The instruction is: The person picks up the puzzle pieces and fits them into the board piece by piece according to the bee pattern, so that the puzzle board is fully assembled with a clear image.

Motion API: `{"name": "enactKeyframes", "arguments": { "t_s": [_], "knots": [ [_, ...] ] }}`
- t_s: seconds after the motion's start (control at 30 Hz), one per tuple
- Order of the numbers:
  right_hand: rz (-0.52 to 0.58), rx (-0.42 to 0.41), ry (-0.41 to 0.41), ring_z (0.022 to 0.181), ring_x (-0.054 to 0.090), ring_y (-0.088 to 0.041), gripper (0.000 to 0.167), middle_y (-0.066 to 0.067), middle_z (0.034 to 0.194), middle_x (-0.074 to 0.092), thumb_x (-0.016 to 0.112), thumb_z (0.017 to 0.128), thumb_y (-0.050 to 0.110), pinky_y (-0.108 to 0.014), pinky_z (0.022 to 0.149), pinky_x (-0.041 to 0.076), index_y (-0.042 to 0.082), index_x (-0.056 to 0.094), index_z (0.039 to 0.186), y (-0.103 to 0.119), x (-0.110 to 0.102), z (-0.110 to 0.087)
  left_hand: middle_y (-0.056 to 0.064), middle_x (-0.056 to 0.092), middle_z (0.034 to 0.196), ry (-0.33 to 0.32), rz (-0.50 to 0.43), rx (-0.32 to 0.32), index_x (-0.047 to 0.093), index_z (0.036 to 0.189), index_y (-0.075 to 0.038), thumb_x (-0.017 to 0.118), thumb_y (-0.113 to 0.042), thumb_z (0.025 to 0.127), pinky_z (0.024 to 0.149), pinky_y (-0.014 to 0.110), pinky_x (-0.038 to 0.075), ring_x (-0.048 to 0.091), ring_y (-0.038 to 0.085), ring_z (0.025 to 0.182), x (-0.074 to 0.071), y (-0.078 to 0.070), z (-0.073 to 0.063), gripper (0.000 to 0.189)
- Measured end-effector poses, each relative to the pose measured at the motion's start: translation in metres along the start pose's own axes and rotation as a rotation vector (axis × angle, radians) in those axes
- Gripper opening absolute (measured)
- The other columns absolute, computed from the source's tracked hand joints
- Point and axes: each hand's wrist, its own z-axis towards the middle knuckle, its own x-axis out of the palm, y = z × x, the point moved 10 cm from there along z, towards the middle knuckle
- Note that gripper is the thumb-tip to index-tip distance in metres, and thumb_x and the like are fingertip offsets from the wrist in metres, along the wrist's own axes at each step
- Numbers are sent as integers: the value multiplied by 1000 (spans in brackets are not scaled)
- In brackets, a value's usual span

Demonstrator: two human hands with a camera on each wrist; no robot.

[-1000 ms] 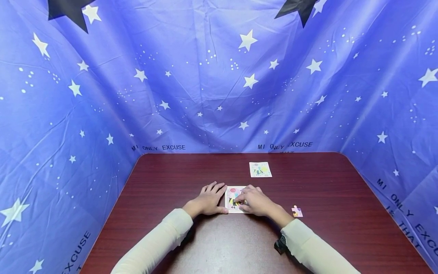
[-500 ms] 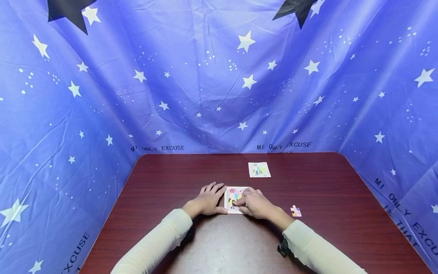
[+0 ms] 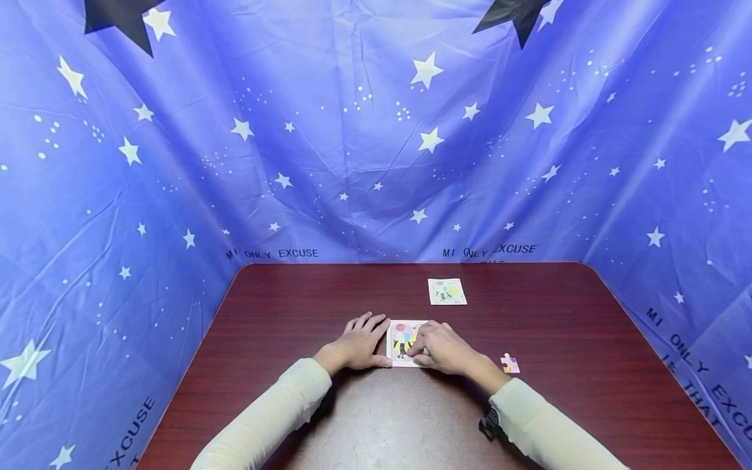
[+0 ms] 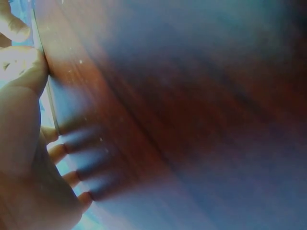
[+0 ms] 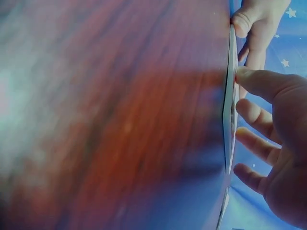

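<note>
A small square jigsaw puzzle point(image 3: 403, 339) with a bee picture and a white border lies flat on the table. My left hand point(image 3: 355, 344) rests at its left edge, fingers spread and thumb at the near corner. My right hand point(image 3: 442, 349) covers the puzzle's right part, and its fingertips press down on the picture. In the right wrist view, the fingers of the right hand point(image 5: 292, 124) stand apart along the thin board point(image 5: 228, 115); the left thumb point(image 5: 241, 24) touches the board's far end. What lies under the right palm is hidden.
A loose pink and yellow puzzle piece point(image 3: 510, 363) lies right of the right forearm. Farther back is a pale card point(image 3: 447, 292) with a similar bee picture. The dark red table point(image 3: 282, 297) is enclosed by a blue star-patterned curtain point(image 3: 352, 163).
The right hand's fingers have shifted slightly right across the puzzle, uncovering more of the bee. The left hand stays in place at the left edge.
</note>
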Motion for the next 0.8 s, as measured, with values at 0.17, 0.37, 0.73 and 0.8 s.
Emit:
{"name": "enactKeyframes", "arguments": {
  "t_s": [0.17, 0.37, 0.73, 0.8],
  "knots": [
    [17, 11, 0, 103, 62, -18, 14, 10, 98, 71, 76, 89, 30, -38, 82, 45, 27, 81, 101, -6, -1, -5, 9, 32, 165, 2, 7, -5, 32, 160, -12, 64, -69, 88, 118, 58, 30, 28, 40, 153, -1, 0, 0, 97],
    [49, 59, 4, 106, 62, -19, 16, 9, 102, 73, 77, 89, 27, -41, 85, 46, 24, 81, 105, -18, -9, -12, 8, 31, 166, 7, 11, -6, 31, 161, -13, 63, -69, 88, 118, 58, 30, 28, 39, 153, 2, 1, 2, 97],
    [108, 72, -19, 102, 63, -18, 21, 8, 100, 73, 76, 89, 19, -45, 91, 50, 18, 79, 110, -47, -30, -41, 8, 30, 167, 18, 16, -9, 29, 162, -14, 62, -70, 88, 119, 58, 29, 27, 39, 153, 4, 1, 2, 98],
    [115, 93, -16, 103, 63, -19, 21, 8, 101, 73, 76, 90, 19, -45, 92, 50, 18, 79, 110, -54, -33, -47, 8, 30, 167, 17, 14, -9, 30, 161, -14, 62, -70, 88, 119, 58, 30, 27, 39, 153, 3, 1, 2, 98]
  ]
}}
